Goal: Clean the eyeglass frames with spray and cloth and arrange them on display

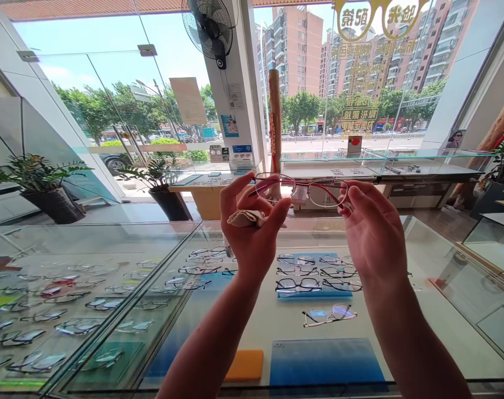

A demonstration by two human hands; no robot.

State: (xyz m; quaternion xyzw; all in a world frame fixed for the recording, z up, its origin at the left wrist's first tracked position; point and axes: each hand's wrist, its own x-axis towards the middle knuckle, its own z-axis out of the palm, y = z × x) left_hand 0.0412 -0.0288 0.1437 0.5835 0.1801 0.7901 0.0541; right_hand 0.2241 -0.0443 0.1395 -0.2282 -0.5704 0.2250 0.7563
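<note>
I hold a pair of glasses with a thin red frame (306,188) up at chest height, lenses level. My left hand (252,221) pinches the left lens rim between thumb and fingers and also holds a small beige cloth (247,218) in its palm. My right hand (370,227) grips the right end of the frame with curled fingers. Both hands are raised above a glass display counter (401,310).
Under the counter glass lie several pairs of glasses on a blue tray (314,293), one loose pair (330,315), an orange pad (246,364) and a blue mat (324,360). Another glass case (48,299) of glasses is at left. Potted plants (44,183) and more cases stand by the windows.
</note>
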